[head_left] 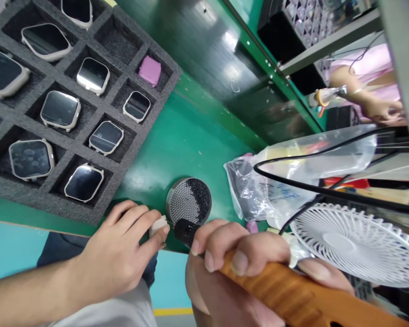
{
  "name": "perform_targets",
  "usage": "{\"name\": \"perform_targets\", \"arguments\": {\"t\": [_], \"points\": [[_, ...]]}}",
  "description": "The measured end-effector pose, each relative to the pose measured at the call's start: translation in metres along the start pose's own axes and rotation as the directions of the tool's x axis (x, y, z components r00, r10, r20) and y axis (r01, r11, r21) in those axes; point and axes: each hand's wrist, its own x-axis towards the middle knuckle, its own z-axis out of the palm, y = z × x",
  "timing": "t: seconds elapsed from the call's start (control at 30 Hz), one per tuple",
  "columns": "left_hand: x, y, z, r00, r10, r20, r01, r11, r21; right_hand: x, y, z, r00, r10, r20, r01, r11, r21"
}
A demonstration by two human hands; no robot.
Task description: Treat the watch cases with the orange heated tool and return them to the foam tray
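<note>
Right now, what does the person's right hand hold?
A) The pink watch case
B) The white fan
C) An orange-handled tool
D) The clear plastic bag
C. The right hand wraps around the ribbed handle of the orange-handled tool, and its black end sits beside the round mesh container.

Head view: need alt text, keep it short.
The left hand holds a small white part near the black tip of an orange-handled tool gripped in the right hand, beside a round mesh-topped metal tin. Smartwatches sit in a black foam tray on a green workbench.
</note>
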Motion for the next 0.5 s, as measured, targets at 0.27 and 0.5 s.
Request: {"name": "perform_targets", "arguments": {"t": [0.27, 0.5], "points": [[0.003, 0.0, -0.001, 1.0, -0.009, 0.022, 0.009, 1.0, -0.008, -0.004, 0.001, -0.008, 0.998, 0.044, 0.04, -0.043, 0.999, -0.016], [0.005, 0.002, -0.002, 1.0, -0.017, 0.012, 0.017, 1.0, -0.018, -0.004, 0.005, -0.048, 0.921, 0.219, 0.323, -0.21, 0.976, -0.064]]}}
